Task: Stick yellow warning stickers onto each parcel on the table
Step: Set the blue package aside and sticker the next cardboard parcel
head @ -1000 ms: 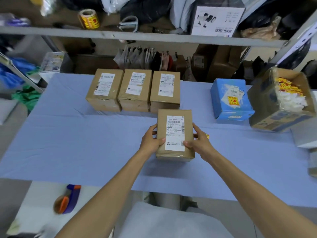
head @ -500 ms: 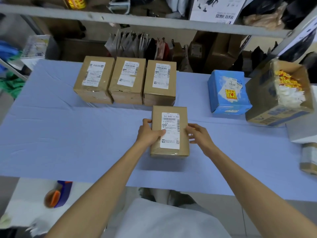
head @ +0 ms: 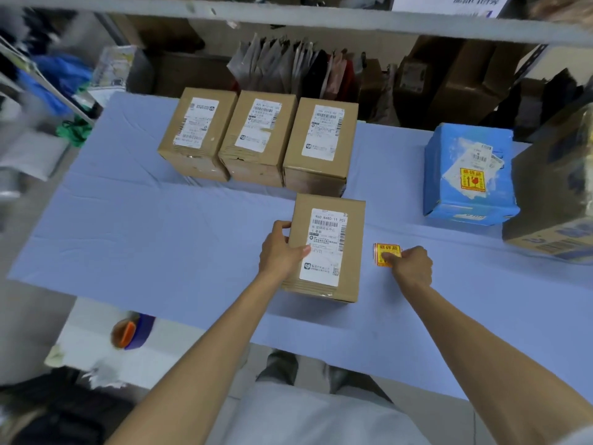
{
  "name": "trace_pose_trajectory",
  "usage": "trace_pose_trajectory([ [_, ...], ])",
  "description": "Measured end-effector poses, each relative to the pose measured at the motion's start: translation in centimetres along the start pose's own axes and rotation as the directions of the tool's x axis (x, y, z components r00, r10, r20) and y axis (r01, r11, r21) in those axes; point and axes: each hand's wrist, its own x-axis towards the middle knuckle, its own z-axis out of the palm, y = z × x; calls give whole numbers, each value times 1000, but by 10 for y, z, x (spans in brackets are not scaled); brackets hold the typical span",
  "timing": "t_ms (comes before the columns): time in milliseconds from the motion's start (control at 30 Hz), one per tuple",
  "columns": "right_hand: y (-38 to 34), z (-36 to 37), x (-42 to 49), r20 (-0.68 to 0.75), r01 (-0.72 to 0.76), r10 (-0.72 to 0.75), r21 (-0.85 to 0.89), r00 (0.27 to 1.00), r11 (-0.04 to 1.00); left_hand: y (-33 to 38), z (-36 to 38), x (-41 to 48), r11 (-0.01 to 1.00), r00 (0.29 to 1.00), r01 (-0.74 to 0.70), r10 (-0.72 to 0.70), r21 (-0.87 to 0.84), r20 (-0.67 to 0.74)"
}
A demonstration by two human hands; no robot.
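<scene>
One hand (head: 280, 252) around parcel (head: 325, 245), other (head: 412, 266) on sticker (head: 386, 250)

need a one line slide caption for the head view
Left hand holds the nearest brown parcel while the right hand pinches a yellow warning sticker on the table beside it.

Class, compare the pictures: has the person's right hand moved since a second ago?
Yes. The right hand has left the near brown cardboard parcel and shifted rightward onto a yellow warning sticker lying beside it.
</scene>
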Motion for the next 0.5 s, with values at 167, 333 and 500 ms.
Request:
trace_pose_trajectory([
  [167, 0, -11, -3, -16, 13, -13, 45, 1000, 999, -1, -3, 2, 1000, 999, -10, 10, 0, 32],
  [333, -3, -21, -17, -75, 33, -20, 166, 997, 986, -1, -3, 1, 995, 1000, -18, 17, 97, 18],
  [500, -40, -36, -46, 31, 112, -166, 619, 986, 778, 28, 4, -11, 876, 894, -389, 434, 285, -113],
])
